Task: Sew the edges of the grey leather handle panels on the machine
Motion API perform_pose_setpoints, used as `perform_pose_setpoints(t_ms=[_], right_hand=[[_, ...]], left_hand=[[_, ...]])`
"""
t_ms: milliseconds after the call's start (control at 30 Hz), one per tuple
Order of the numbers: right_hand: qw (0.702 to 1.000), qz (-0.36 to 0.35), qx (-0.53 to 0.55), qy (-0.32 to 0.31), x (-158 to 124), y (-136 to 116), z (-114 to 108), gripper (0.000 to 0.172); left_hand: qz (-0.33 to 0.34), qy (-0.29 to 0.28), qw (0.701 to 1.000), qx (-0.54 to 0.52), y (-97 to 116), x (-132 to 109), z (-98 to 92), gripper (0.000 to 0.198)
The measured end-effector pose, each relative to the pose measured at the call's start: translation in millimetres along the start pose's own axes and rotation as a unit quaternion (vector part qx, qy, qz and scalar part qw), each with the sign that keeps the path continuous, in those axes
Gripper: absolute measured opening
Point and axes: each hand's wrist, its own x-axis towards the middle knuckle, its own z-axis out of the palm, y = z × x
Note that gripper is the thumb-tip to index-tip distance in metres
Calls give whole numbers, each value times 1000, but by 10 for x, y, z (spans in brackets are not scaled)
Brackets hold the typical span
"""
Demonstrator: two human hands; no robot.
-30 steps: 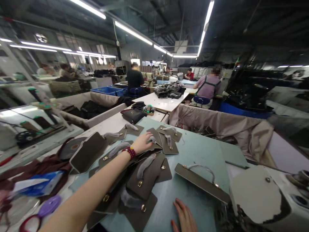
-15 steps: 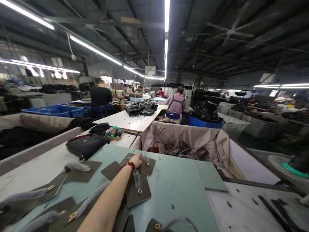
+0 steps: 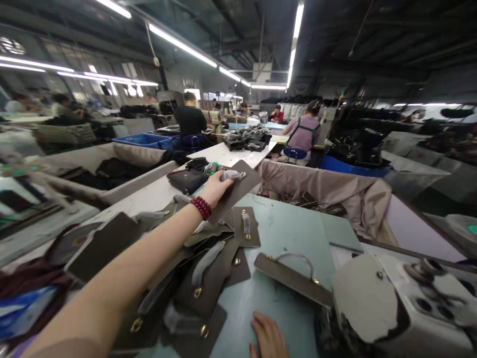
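Note:
My left hand (image 3: 218, 188), with a dark red bead bracelet (image 3: 201, 206) at the wrist, is closed on a grey-brown bag panel (image 3: 244, 186) by its plastic-wrapped handle. The panel is raised and tilted above the pale green tabletop (image 3: 294, 228). Near the bottom edge, my right hand (image 3: 269, 337) rests open on the tabletop, fingers stretched out and holding nothing. Several similar panels (image 3: 208, 273) with wrapped handles and gold rings lie overlapping under my left arm. Another panel with an arched handle (image 3: 294, 278) lies against the sewing machine (image 3: 398, 303).
Beyond the table stands a fabric-lined bin (image 3: 316, 176) with dark pieces inside. A black bag (image 3: 188, 180) lies on the white surface at the far left. Co-workers (image 3: 303, 127) sit at further tables. Another lined bin (image 3: 137, 149) stands left.
My left hand was low over the panels; now it holds one raised. The view has turned, bringing my right hand and the sewing machine into sight.

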Motion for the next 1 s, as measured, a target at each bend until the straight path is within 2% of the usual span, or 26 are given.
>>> perform_pose_setpoints(t_ms=[100, 133, 167, 233, 300, 367, 433, 500, 567, 600, 633, 667, 700, 767, 833, 900, 1000], right_hand=[[996, 8, 87, 6, -201, -157, 60, 43], [990, 29, 138, -4, -260, -252, 78, 48], [979, 55, 195, -13, -321, -369, 93, 53], [944, 123, 305, -24, -452, -640, 100, 61], [900, 217, 378, -1, -567, -885, 35, 62], [852, 310, 421, 35, -641, -1020, -145, 61], [811, 367, 451, 71, -692, -1013, -446, 61], [790, 391, 463, 94, -773, -904, -834, 61], [785, 400, 460, 108, -914, -780, -1253, 59], [783, 403, 461, 107, -1000, -737, -1454, 57], [780, 403, 469, 98, -1088, -713, -1640, 55], [778, 396, 481, 85, -1170, -707, -1808, 53], [777, 387, 493, 68, -1240, -717, -1955, 52], [779, 363, 511, 28, -1338, -757, -2188, 52], [791, 339, 510, 7, -1390, -797, -2349, 52], [809, 323, 492, 19, -1423, -821, -2454, 49], [830, 314, 458, 48, -1476, -825, -2549, 47]], left_hand=[[-66, -10, 992, -108, 216, -971, -341, 28], [-113, -3, 959, -260, 278, -1358, -373, 25], [-151, 18, 907, -392, 335, -1750, -360, 19], [-202, 83, 816, -535, 426, -2487, -222, 18], [-253, 123, 753, -595, 495, -3080, -3, 20], [-288, 154, 712, -621, 552, -3505, 195, 24], [-316, 128, 702, -625, 594, -3799, 297, 30], [-346, 45, 722, -598, 588, -4007, 288, 31], [-370, -39, 764, -527, 510, -4136, 215, 30], [-369, -55, 793, -482, 447, -4166, 178, 30], [-361, -49, 820, -441, 377, -4173, 154, 32], [-349, -20, 842, -411, 308, -4158, 149, 33], [-348, 2, 852, -390, 250, -4128, 167, 36], [-364, -13, 847, -388, 180, -4054, 260, 50], [-398, -88, 817, -409, 174, -4003, 394, 60], [-437, -157, 785, -410, 199, -3988, 517, 63], [-458, -182, 780, -384, 232, -3987, 635, 62]])
